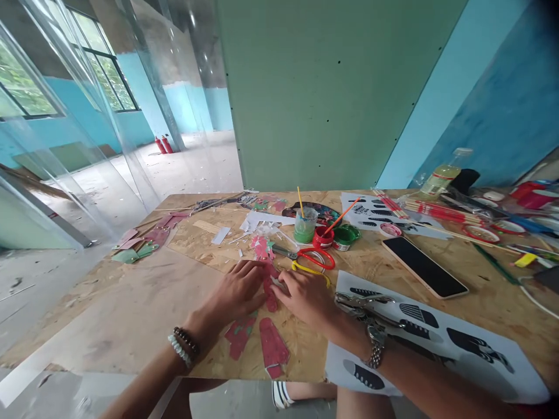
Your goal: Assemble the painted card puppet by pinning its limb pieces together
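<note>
At the frame's lower centre, left hand [238, 289] and right hand [305, 297] are pressing a red paper cutout [269, 291] between them on the table [131, 314], each grip narrow.

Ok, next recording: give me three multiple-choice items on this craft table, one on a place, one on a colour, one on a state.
1. Where does the phone lie?
A. right of the hands, screen up
B. at the table's far left edge
C. under the left hand

2. What colour are the handles of the scissors?
A. blue
B. red
C. black

3. What are the two hands doing?
A. both raised off the table
B. both down on a red paper piece
C. one holds a brush

Answers:
1 A: the dark screen faces up on the table, right of the right hand.
2 B: the loops are red, beside a yellow pair.
3 B: the left hand and the right hand meet over the red piece, fingers pressed on it; whether either grips it cannot be told.
</note>
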Action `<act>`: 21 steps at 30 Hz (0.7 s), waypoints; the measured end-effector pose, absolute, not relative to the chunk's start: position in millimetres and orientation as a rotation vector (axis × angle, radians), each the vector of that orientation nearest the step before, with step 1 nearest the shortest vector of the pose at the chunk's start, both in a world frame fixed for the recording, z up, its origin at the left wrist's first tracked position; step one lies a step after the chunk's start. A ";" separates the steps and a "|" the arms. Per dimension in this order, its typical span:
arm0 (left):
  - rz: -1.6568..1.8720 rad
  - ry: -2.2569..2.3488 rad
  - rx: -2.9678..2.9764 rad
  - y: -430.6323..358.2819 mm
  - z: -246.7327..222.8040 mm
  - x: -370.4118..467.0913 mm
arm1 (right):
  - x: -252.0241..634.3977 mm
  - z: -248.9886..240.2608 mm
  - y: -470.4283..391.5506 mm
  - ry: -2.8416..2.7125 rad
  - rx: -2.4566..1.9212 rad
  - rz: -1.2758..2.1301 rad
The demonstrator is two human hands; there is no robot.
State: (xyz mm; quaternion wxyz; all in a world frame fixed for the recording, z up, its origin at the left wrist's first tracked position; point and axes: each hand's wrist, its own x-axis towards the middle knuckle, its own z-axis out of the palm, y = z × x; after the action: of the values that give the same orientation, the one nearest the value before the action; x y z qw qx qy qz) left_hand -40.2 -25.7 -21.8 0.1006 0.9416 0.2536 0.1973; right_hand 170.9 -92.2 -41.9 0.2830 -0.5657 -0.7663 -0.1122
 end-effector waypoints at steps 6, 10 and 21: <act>0.634 0.820 2.693 -25.0 -26.8 -44.2 | 179.6 -38.1 -97.0 -2.138 -1.513 -0.158; 0.615 0.788 2.706 -27.0 -24.1 -41.6 | 179.5 -37.5 -100.4 -2.187 -1.517 -0.133; 0.642 0.805 2.657 -26.7 -25.6 -37.2 | 171.2 -37.8 -99.8 -2.046 -1.696 -0.009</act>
State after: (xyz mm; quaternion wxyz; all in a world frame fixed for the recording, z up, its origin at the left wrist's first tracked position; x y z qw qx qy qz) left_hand -37.2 -26.7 -25.6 0.1453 0.9225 0.2794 0.2230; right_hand 171.2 -99.8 -37.8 0.2397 -0.6196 -0.7474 -0.0031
